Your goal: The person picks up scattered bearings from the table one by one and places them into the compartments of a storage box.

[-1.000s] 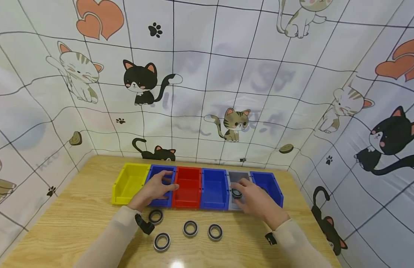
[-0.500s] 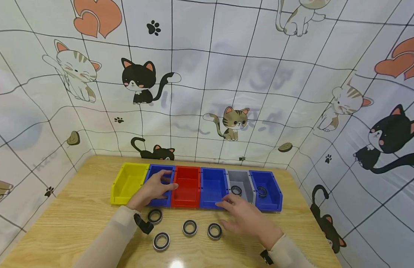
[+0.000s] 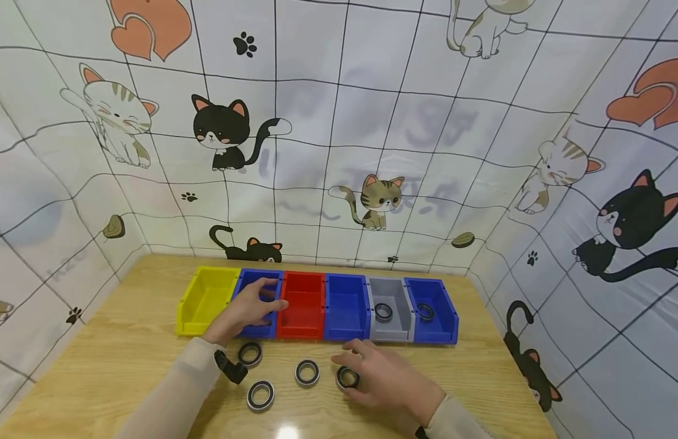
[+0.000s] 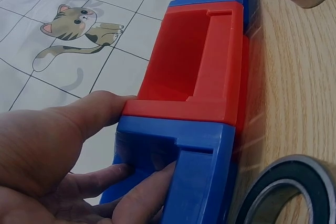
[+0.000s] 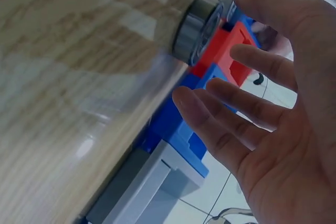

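Observation:
My right hand (image 3: 391,381) reaches over the rightmost loose ball bearing (image 3: 340,384) on the table, thumb and fingers spread on either side of it. In the right wrist view its fingers are parted, with a bearing (image 5: 197,30) beyond the fingertips. My left hand (image 3: 248,308) rests at the second bin from the left, a blue bin (image 3: 260,331). The left wrist view has its fingers inside that bin and the thumb at the corner of the red bin (image 4: 178,108). One bearing (image 3: 376,312) lies in the grey bin (image 3: 394,334), another (image 3: 419,314) in the rightmost blue bin (image 3: 442,335).
Three more bearings lie on the wooden table (image 3: 152,360): one by the left wrist (image 3: 242,355), one nearer the front (image 3: 250,399), one mid-table (image 3: 298,375). A yellow bin (image 3: 210,299) and another blue bin (image 3: 347,308) share the row. A cat-print curtain (image 3: 306,122) stands behind.
My right hand has left the grey bin, leaving a bearing there, and moved down and left to the rightmost loose bearing. The left hand stays at its bin.

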### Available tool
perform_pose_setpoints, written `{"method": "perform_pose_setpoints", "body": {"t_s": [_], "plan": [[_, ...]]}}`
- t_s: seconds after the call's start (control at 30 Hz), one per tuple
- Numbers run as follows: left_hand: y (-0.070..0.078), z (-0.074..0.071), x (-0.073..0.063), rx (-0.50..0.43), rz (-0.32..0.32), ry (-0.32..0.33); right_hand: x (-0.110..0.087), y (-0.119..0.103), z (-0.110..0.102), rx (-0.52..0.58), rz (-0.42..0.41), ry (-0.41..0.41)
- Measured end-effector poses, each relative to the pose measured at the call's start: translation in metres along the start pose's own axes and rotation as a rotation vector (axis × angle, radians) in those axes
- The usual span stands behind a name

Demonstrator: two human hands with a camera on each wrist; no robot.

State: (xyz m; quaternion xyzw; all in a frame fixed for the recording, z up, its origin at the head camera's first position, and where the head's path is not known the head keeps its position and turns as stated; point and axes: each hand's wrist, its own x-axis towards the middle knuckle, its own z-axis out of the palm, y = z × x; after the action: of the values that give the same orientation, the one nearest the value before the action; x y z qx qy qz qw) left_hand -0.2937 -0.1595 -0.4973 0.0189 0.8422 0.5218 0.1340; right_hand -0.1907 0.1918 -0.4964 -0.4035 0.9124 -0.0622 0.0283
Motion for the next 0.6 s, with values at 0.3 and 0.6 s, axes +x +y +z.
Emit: {"method": "perform_pose_setpoints", "body": {"t_s": [0.3,0.6], "plan": [[0.0018,-0.0007,0.0000,0.016,-0.002,0.002,-0.0025,-0.0041,0.0054,-0.064,-0.118,-0.060],[-0.0019,-0.0001,0.0007,0.015,-0.012,0.004,-0.0029,-0.0037,0.0100,-0.123,-0.187,-0.049]]}}
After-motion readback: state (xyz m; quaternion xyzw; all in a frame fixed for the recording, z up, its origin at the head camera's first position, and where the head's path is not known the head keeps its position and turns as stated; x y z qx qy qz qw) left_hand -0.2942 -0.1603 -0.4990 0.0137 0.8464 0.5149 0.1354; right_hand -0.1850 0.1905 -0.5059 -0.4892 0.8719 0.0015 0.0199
